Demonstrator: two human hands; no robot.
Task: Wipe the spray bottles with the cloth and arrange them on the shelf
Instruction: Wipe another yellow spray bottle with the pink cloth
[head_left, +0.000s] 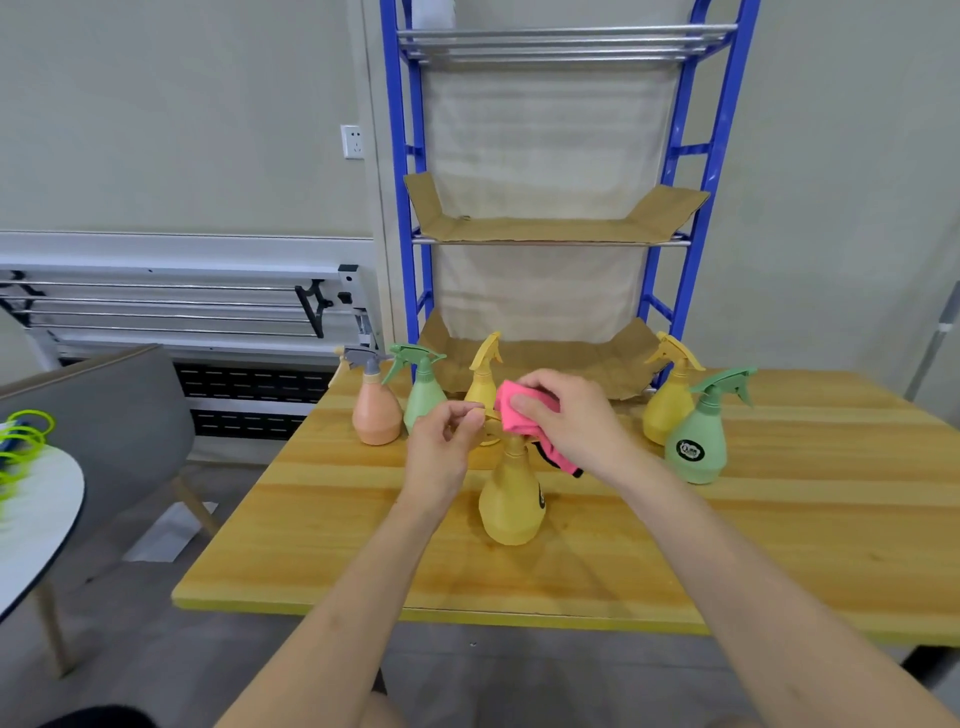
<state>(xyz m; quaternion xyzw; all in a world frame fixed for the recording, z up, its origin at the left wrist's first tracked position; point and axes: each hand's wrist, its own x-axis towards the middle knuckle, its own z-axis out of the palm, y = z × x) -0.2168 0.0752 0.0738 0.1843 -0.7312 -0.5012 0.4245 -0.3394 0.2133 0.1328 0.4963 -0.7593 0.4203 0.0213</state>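
Yellow spray bottle (511, 499) upright at table (779, 545) centre, left hand (441, 447) pinching its trigger head at 10 o'clock, right hand (574, 421) curled round pink cloth (519, 413) pressed on the head, five other bottles from 10 to 2 o'clock, blue shelf (675, 218) at 12 o'clock

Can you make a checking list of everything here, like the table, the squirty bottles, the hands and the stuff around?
Surface: yellow wooden table.
Job's things: six plastic spray bottles stand on it; nearest yellow bottle being wiped with pink cloth.
Shelf: blue metal rack, cardboard-lined, no bottles on it.
Clutter: nothing seen.
Hands: left hand pinches that bottle's trigger; right hand grips the cloth.
Cables: nothing seen.
Surroundings: grey chair, white wall socket.
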